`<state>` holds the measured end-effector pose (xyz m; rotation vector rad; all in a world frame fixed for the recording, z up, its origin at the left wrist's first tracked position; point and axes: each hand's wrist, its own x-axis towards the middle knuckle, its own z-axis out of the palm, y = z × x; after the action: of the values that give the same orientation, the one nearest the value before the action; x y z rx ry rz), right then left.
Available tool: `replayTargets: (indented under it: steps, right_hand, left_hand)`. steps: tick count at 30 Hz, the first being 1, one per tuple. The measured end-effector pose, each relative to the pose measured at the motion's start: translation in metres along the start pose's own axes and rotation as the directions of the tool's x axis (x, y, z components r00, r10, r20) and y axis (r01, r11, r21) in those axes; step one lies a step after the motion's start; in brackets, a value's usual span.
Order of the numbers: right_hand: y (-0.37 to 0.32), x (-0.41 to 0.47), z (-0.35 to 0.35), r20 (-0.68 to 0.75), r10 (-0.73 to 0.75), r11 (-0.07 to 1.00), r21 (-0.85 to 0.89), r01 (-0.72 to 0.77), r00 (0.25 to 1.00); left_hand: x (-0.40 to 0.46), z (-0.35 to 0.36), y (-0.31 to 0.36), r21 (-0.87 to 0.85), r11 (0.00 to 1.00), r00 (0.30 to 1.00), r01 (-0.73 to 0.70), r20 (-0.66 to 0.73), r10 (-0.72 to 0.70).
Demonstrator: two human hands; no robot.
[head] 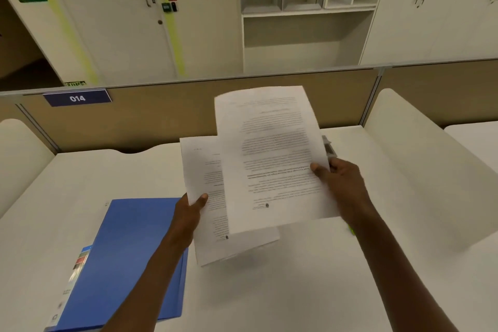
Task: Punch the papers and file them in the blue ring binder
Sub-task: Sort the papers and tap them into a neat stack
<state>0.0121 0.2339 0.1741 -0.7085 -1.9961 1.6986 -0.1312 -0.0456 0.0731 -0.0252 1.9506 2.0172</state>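
Observation:
My right hand (339, 183) pinches the right edge of a printed sheet (272, 153), held up above the desk with its text upside down to me. My left hand (190, 213) grips the left edge of a lower stack of printed papers (207, 197), partly covered by the upper sheet. The blue ring binder (126, 259) lies closed on the white desk at the lower left, under my left forearm. A grey metal object, maybe the hole punch (329, 148), peeks out behind the upper sheet, mostly hidden.
The white desk (310, 277) is bounded at the back by a tan partition (167, 113) with a "014" label. White side dividers (420, 159) stand left and right. A small green thing (351, 229) lies by my right wrist.

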Motion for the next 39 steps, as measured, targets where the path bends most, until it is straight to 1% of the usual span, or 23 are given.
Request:
replayTargets:
  steps: [2,5,7,9,13,15,17,18,19,21,23,28,30,34,37,39]
  right_hand:
    - [0.007,-0.001,0.006,0.034,0.071,0.997,0.032,-0.072,0.997]
    - [0.023,0.0,0.022,0.027,0.134,0.991,-0.032,-0.134,0.991]
    - [0.034,0.001,0.031,0.016,0.153,0.985,-0.081,-0.151,0.988]
    - [0.041,0.002,0.037,0.004,0.146,0.986,-0.077,-0.145,0.989]
    - [0.044,-0.001,0.041,0.008,0.071,0.997,-0.001,-0.071,0.997]
    - [0.042,-0.002,0.042,0.038,0.054,0.998,0.023,-0.055,0.998]
    - [0.043,0.0,0.045,0.07,0.032,0.999,-0.012,-0.031,0.997]
    - [0.044,0.002,0.047,0.085,0.019,0.999,-0.038,-0.016,0.996]
    - [0.046,0.003,0.049,0.101,0.005,0.998,-0.057,0.001,0.995]
    - [0.047,0.004,0.051,0.136,-0.022,0.997,-0.075,0.033,0.991]
    - [0.048,0.005,0.052,0.146,-0.047,0.995,-0.08,0.059,0.988]
    - [0.048,0.01,0.047,0.105,-0.148,0.985,-0.072,0.156,0.983]
    - [0.05,0.011,0.045,0.107,-0.172,0.982,-0.055,0.178,0.979]
    - [0.063,0.011,0.038,0.109,-0.19,0.981,-0.019,0.193,0.976]
    - [0.079,0.009,0.036,0.118,-0.123,0.992,-0.001,0.124,0.985]
    - [0.088,0.007,0.035,0.121,-0.072,0.997,-0.004,0.074,0.99]
  left_hand:
    - [-0.005,0.008,0.006,-0.032,0.999,0.998,0.039,0.045,-0.037]
    - [-0.013,0.019,0.017,-0.045,0.999,0.987,0.028,0.162,-0.021]
    - [-0.02,0.027,0.026,-0.072,0.997,0.974,0.004,0.225,0.012]
    - [-0.026,0.034,0.035,-0.101,0.995,0.968,-0.003,0.249,0.028]
    - [-0.028,0.038,0.041,-0.108,0.994,0.975,-0.013,0.219,0.036]
    - [-0.028,0.04,0.042,-0.065,0.998,0.99,0.0,0.14,0.01]
    - [-0.028,0.042,0.044,-0.051,0.997,0.998,0.052,0.034,-0.05]
    - [-0.028,0.043,0.045,-0.053,0.998,0.999,0.044,0.022,-0.042]
    - [-0.029,0.044,0.046,-0.047,0.999,0.999,-0.009,0.042,0.01]
    - [-0.032,0.049,0.048,0.0,0.987,0.983,-0.158,0.1,0.157]
    - [-0.033,0.05,0.047,0.058,0.962,0.959,-0.268,0.116,0.26]
    - [-0.027,0.06,0.045,0.082,0.931,0.934,-0.356,0.074,0.35]
    - [-0.024,0.063,0.041,0.089,0.925,0.928,-0.369,0.081,0.363]
    - [-0.022,0.069,0.027,0.103,0.931,0.936,-0.351,0.08,0.343]
    - [-0.026,0.073,0.014,0.103,0.946,0.951,-0.308,0.03,0.307]
    - [-0.029,0.076,0.003,0.137,0.946,0.956,-0.293,0.017,0.294]
